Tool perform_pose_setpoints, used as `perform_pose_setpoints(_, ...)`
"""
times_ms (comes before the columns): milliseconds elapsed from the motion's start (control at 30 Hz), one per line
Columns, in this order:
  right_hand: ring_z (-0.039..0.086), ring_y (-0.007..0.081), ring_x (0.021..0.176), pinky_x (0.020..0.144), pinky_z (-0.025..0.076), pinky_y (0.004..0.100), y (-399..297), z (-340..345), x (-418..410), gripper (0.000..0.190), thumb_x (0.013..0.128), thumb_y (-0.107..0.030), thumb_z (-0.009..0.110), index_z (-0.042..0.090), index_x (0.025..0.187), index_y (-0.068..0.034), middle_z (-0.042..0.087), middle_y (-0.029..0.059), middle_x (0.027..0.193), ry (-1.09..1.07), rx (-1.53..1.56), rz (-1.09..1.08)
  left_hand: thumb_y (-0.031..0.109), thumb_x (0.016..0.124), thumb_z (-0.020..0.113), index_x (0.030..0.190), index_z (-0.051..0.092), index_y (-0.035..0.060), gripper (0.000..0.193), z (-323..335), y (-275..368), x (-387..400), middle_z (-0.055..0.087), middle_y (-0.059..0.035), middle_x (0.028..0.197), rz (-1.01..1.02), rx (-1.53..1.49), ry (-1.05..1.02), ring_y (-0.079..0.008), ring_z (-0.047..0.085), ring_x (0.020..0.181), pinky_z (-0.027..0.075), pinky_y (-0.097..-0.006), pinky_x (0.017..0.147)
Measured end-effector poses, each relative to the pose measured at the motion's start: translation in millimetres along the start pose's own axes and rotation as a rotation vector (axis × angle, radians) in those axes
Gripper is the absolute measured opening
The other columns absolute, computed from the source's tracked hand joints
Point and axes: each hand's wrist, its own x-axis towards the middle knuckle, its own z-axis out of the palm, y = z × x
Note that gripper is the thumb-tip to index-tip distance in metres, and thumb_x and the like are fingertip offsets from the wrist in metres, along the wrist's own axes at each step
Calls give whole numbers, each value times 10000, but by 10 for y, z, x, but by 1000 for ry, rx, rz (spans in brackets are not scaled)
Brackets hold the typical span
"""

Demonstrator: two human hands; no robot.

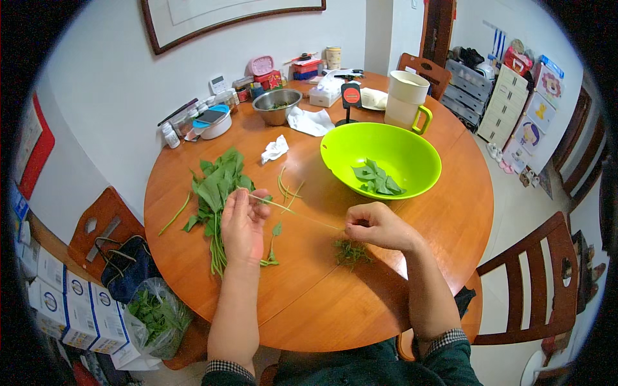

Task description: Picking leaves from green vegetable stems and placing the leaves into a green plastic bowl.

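Note:
Pinched in the fingers of my left hand is a thin green stem. A fine strand runs from it to my right hand, whose thumb and forefinger are closed on the strand's end. Below the right hand lies a small heap of stringy green peelings. A bunch of leafy greens rests behind and partly under my left hand, its stems toward me. Several loose stems lie between it and a lime-green plastic bowl, which holds a few green leaves.
Behind stand a steel bowl, a crumpled tissue, a black stand and a white pitcher with a green handle. Jars and a lidded container line the wall side. Wooden chairs flank the round table; a plastic bag of greens sits lower left.

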Motion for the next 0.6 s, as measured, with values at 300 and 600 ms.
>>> perform_pose_setpoints(300,496,63,689,606,426,241,-94,-182,-118,99,852,-96,613,595,808,-9,552,-28,709,-178,-113,-39,204,981,533,1036,513,86,132,-61,5,36,650,-111,927,65,-3,72,-136,588,687,498,-267,670)
perform_pose_setpoints(600,576,125,763,693,475,291,36,384,157,176,898,-160,598,637,945,5,633,63,812,124,74,-73,248,996,502,1046,498,130,129,218,-224,-210,650,-91,916,-91,51,-119,-164,629,733,494,-295,699)
